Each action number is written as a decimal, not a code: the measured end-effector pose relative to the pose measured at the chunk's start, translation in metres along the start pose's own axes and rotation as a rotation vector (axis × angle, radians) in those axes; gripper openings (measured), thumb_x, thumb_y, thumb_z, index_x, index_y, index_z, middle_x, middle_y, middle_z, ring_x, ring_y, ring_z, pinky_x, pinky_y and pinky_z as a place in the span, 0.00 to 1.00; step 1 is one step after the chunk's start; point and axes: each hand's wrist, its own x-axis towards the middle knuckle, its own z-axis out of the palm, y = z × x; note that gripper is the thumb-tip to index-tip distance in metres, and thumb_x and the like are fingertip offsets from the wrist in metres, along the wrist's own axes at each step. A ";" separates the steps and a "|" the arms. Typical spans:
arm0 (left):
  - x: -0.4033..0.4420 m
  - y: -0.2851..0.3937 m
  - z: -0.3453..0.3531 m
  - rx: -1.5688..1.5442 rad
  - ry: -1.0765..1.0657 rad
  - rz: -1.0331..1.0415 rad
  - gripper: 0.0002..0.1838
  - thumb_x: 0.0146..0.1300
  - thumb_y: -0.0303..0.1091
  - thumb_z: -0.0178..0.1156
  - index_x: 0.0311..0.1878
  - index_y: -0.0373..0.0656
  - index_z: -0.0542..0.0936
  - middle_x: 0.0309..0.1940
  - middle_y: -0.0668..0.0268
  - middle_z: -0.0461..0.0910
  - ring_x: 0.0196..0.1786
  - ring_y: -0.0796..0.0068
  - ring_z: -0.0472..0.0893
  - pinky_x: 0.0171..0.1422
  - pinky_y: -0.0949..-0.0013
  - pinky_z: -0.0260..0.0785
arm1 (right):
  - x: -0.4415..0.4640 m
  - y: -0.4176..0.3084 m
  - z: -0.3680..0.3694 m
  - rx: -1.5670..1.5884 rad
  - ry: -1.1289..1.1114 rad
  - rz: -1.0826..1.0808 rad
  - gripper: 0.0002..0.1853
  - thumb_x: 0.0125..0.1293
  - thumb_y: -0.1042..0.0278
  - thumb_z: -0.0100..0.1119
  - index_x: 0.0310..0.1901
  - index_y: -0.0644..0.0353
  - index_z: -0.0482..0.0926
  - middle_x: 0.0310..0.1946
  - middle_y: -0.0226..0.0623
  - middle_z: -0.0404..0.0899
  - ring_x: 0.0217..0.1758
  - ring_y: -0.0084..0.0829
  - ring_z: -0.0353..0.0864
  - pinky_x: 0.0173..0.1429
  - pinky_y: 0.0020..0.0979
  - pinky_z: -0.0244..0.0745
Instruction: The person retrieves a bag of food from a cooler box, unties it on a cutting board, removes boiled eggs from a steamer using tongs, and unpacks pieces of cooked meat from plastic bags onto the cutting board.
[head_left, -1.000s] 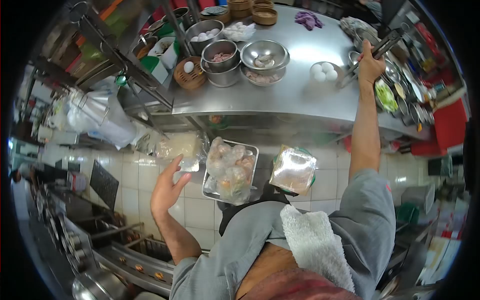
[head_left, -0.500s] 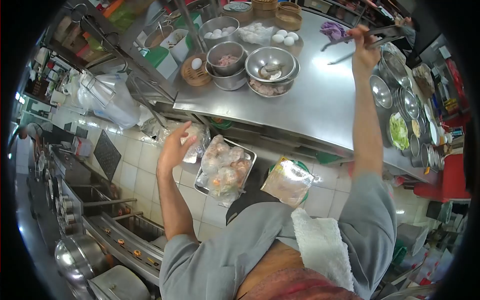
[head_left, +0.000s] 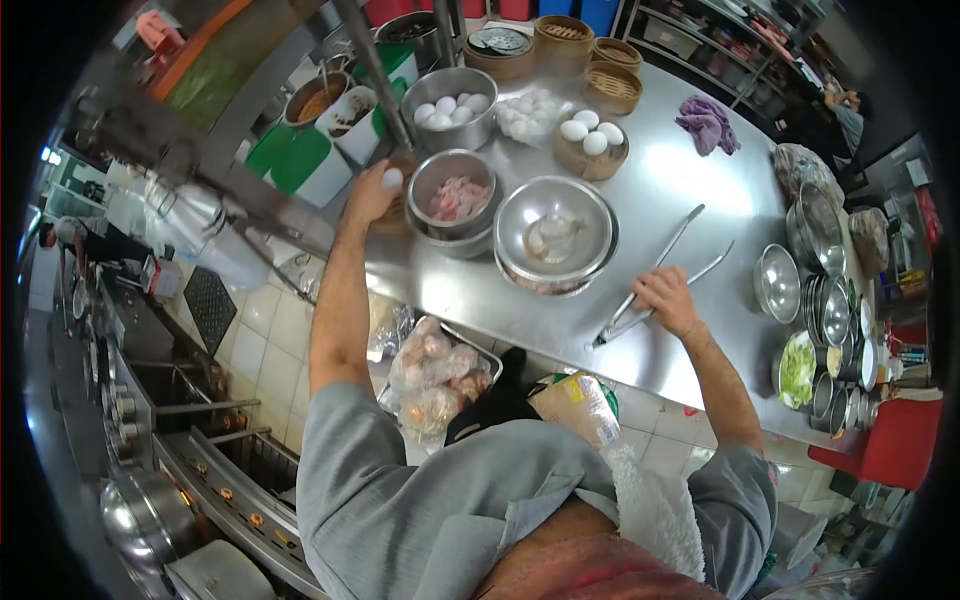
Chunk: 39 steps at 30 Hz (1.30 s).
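Head view: bare left hand [head_left: 372, 195] at a single white egg [head_left: 392, 178], bare right hand [head_left: 664, 299] on long silver metal tongs [head_left: 650, 308]

Over on the left, the left hand reaches to a round brown slotted basket [head_left: 394, 214]. Its fingers curl in narrow beside the egg; from where I stand, I can't tell whether they have closed on it or only touch it. The egg lies on the inner side of that hand, toward the pots, right by the fingertips. Which way its long axis runs, I can't make out.

Just right of it stands a round steel pot of pink meat [head_left: 460, 200], then a wide, shiny steel bowl [head_left: 512, 225] with pale pieces inside. Beyond the bowl, four white eggs [head_left: 594, 143] sit grouped on a round tan bamboo steamer [head_left: 572, 160].

Farther right, the right hand is closed around the tongs, whose arms spread wide, tips pointing away from the person. It is well apart from the single egg, with pot and bowl between; the left is much nearer.
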 end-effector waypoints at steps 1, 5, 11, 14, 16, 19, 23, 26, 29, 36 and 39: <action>0.008 -0.010 0.009 0.062 -0.010 0.018 0.25 0.54 0.32 0.63 0.57 0.43 0.73 0.57 0.49 0.72 0.60 0.52 0.71 0.60 0.58 0.65 | -0.005 0.007 0.001 -0.004 -0.160 0.035 0.26 0.45 0.60 0.69 0.49 0.51 0.75 0.48 0.35 0.74 0.53 0.37 0.69 0.55 0.46 0.61; 0.020 0.016 -0.011 -0.009 -0.189 -0.150 0.27 0.52 0.32 0.65 0.56 0.35 0.72 0.59 0.50 0.70 0.57 0.51 0.73 0.61 0.61 0.66 | 0.010 0.036 -0.011 0.074 -0.536 0.226 0.43 0.35 0.49 0.74 0.59 0.43 0.70 0.61 0.40 0.63 0.65 0.42 0.58 0.63 0.50 0.53; 0.079 0.134 -0.035 -0.933 -0.384 0.078 0.28 0.52 0.26 0.64 0.59 0.39 0.70 0.52 0.62 0.76 0.51 0.75 0.77 0.53 0.71 0.70 | 0.043 0.061 -0.027 0.281 -0.825 0.343 0.48 0.34 0.49 0.75 0.64 0.44 0.67 0.67 0.42 0.57 0.70 0.48 0.51 0.68 0.51 0.49; 0.127 0.186 0.002 -0.581 -0.588 0.416 0.29 0.50 0.26 0.64 0.58 0.40 0.71 0.49 0.59 0.76 0.48 0.68 0.78 0.53 0.68 0.71 | 0.058 0.075 -0.021 0.328 -0.842 0.369 0.46 0.36 0.49 0.74 0.63 0.47 0.68 0.64 0.44 0.63 0.67 0.46 0.59 0.67 0.45 0.56; 0.152 0.214 0.045 -0.396 -0.500 0.757 0.27 0.48 0.27 0.63 0.55 0.42 0.73 0.46 0.57 0.77 0.46 0.60 0.79 0.51 0.63 0.71 | 0.068 0.096 -0.011 0.441 -0.858 0.462 0.42 0.40 0.52 0.73 0.62 0.49 0.69 0.60 0.45 0.67 0.63 0.44 0.65 0.64 0.41 0.61; 0.164 0.254 0.093 -0.117 -0.623 0.821 0.26 0.48 0.25 0.62 0.54 0.46 0.74 0.49 0.59 0.76 0.52 0.59 0.76 0.56 0.59 0.70 | 0.094 0.135 0.010 0.340 -0.626 0.563 0.29 0.52 0.60 0.67 0.57 0.54 0.73 0.50 0.44 0.75 0.49 0.41 0.77 0.53 0.35 0.72; 0.169 0.279 0.129 0.185 -0.603 0.903 0.26 0.47 0.26 0.63 0.54 0.52 0.76 0.46 0.62 0.76 0.52 0.61 0.76 0.55 0.59 0.70 | 0.148 0.205 0.042 0.298 -0.258 0.698 0.20 0.57 0.67 0.62 0.52 0.57 0.76 0.49 0.41 0.76 0.47 0.42 0.77 0.52 0.38 0.72; 0.164 0.272 0.138 0.156 -0.521 0.995 0.21 0.49 0.27 0.62 0.50 0.52 0.77 0.44 0.63 0.76 0.49 0.61 0.78 0.51 0.59 0.72 | 0.178 0.248 0.081 0.239 -0.189 0.733 0.19 0.57 0.69 0.61 0.52 0.57 0.76 0.51 0.41 0.74 0.51 0.42 0.76 0.54 0.37 0.71; 0.159 0.271 0.138 0.211 -0.570 1.024 0.20 0.49 0.27 0.61 0.49 0.51 0.77 0.43 0.62 0.75 0.48 0.59 0.78 0.50 0.58 0.73 | 0.207 0.266 0.104 0.113 -0.213 0.663 0.22 0.57 0.70 0.60 0.56 0.55 0.74 0.57 0.40 0.70 0.60 0.42 0.70 0.60 0.38 0.68; 0.168 0.268 0.129 0.174 -0.760 0.893 0.25 0.52 0.28 0.60 0.56 0.47 0.70 0.49 0.57 0.72 0.51 0.54 0.76 0.53 0.55 0.71 | 0.226 0.295 0.153 -0.112 -0.302 0.601 0.26 0.56 0.64 0.62 0.58 0.51 0.70 0.61 0.36 0.66 0.66 0.41 0.62 0.62 0.45 0.67; 0.181 0.240 0.097 -0.049 -0.501 0.913 0.24 0.54 0.30 0.60 0.56 0.45 0.71 0.52 0.57 0.71 0.57 0.55 0.72 0.60 0.57 0.66 | 0.233 0.291 0.135 -0.157 -0.425 0.656 0.22 0.55 0.64 0.62 0.53 0.53 0.74 0.55 0.37 0.71 0.63 0.41 0.65 0.59 0.46 0.69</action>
